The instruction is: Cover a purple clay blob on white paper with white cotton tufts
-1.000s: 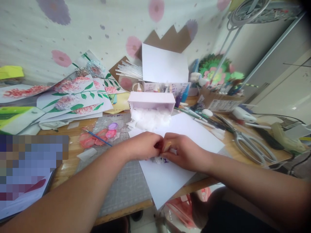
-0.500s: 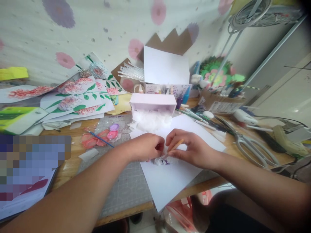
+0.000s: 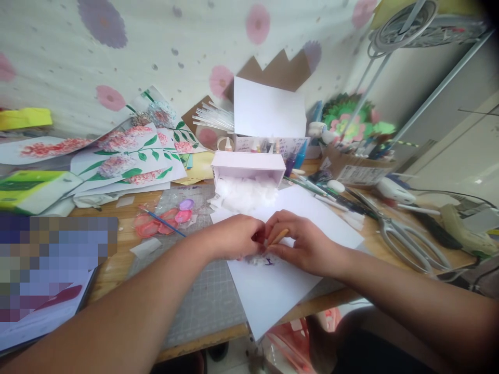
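My right hand [image 3: 302, 241] is closed around a thin tool with a tan handle [image 3: 280, 237], above a white paper sheet [image 3: 268, 296]. Close against it, my left hand [image 3: 239, 238] has its fingers pressed together; what they pinch is hidden. Below the fingertips lies a small crumpled whitish piece with purple marks [image 3: 268, 261], partly covered by the hands. Behind both hands, white fluffy material [image 3: 247, 193] spills from a pale pink open box [image 3: 248, 162].
Large scissors [image 3: 405, 239] and brushes lie right. At left are a blue brush over pink and purple palettes [image 3: 156, 222], a tablet [image 3: 47, 291], and flower pictures [image 3: 128, 156]. A grey cutting mat [image 3: 195, 306] lies under the sheet.
My right hand has shifted slightly left against my left hand, and the tan handle is tilted lower. The view has moved slightly, shifting the surroundings right.
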{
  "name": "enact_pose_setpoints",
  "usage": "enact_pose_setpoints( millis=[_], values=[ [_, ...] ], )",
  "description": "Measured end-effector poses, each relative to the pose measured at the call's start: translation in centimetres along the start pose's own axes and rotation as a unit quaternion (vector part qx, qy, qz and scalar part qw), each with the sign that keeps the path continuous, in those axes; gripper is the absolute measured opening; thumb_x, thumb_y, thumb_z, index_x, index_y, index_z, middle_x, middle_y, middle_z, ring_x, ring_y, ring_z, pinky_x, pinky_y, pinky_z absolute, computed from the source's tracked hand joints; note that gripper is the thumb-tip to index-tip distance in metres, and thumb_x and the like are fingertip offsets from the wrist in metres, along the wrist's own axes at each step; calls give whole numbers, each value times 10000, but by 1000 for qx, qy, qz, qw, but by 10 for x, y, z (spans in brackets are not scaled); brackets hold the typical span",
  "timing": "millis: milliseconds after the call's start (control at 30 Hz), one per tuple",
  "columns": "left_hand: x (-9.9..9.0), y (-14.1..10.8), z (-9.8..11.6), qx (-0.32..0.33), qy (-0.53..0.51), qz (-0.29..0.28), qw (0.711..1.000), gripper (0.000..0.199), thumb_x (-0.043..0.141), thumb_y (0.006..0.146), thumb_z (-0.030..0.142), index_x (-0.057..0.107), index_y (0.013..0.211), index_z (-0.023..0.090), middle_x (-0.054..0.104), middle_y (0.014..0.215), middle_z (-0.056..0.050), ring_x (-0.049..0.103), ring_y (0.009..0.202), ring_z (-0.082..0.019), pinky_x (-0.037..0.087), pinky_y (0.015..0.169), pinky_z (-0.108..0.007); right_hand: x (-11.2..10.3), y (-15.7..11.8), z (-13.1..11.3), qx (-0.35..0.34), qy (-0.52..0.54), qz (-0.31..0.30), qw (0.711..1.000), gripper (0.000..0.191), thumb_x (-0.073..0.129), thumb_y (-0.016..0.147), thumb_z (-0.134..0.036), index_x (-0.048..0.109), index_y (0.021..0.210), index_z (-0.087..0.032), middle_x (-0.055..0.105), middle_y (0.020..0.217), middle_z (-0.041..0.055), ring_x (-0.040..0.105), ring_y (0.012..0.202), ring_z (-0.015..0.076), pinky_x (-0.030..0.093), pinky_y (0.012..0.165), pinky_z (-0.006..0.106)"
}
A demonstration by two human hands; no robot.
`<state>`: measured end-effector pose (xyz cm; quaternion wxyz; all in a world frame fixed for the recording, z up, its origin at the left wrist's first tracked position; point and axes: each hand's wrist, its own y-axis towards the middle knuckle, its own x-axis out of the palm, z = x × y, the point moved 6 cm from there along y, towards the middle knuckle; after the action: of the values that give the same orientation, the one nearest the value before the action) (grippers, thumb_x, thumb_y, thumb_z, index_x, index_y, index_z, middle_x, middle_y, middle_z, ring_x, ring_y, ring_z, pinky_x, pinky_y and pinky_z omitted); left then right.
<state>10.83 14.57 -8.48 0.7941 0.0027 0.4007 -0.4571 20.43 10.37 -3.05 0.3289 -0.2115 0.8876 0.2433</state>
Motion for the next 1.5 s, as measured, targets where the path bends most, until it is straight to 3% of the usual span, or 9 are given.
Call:
enact_pose_setpoints(
  millis=[133,333,500,733,867,1000,1133,1267,1500],
  values=[
    [-1,0,0,-3,0,1,1000,172,489,682,320,537,784,191,589,726,-8,566,587,-138,402,424,-197,0,2,3,11,-3,-10,1000,119,616,696,-68,596,659,-179,606,811,45,557,774,163,460,720,313],
    [-1,0,-3,-5,-3,0,1000,148,482,690,307,539,766,192,596,717,-14,571,586,-145,404,419,-200,-14,-2,6,33,103,19,994,101,639,721,-144,604,632,-178,576,825,35,570,765,143,465,727,305],
    [0,0,-3,-14,-5,-4,1000,210,498,699,345,552,834,194,613,785,-21,579,604,-142,415,444,-207,-7,-5,1,10,58,-37,998,76,652,705,-113,642,676,-183,584,898,49,557,852,159,447,797,331],
    [-5,-4,0,-12,-49,-33,998,323,395,793,483,516,829,186,591,700,1,563,519,-117,413,455,-218,-8,1,10,14,37,8,999,78,653,708,-137,614,655,-178,587,851,45,556,825,158,441,775,327],
    [-5,-3,-2,-23,-46,-42,998,405,556,667,561,516,819,187,594,721,2,562,542,-127,400,451,-216,-8,2,20,47,61,13,997,76,670,692,-140,626,636,-169,585,823,45,558,810,155,439,776,320],
    [-8,0,0,18,50,29,998,421,638,568,572,539,735,199,590,678,18,540,576,-136,361,464,-218,-10,4,28,77,137,19,987,68,675,680,-153,634,630,-171,588,819,30,567,771,143,444,760,306],
    [-6,0,-1,18,60,46,997,245,599,643,436,526,692,207,577,654,40,508,539,-108,313,429,-199,-29,6,48,124,214,127,960,104,663,693,-222,634,611,-164,598,767,22,569,731,144,454,707,291],
    [-6,-1,-2,20,45,46,998,203,592,646,391,514,670,205,561,629,47,495,512,-98,305,403,-187,-53,4,76,190,158,276,929,142,684,657,-283,632,602,-163,629,747,30,580,706,161,456,666,297],
    [-2,-1,-8,1,-6,22,1000,195,582,658,377,503,689,201,556,623,44,501,466,-94,318,364,-174,-48,14,97,207,211,314,902,196,683,651,-340,606,657,-161,663,690,36,640,702,183,500,683,326]
  ],
)
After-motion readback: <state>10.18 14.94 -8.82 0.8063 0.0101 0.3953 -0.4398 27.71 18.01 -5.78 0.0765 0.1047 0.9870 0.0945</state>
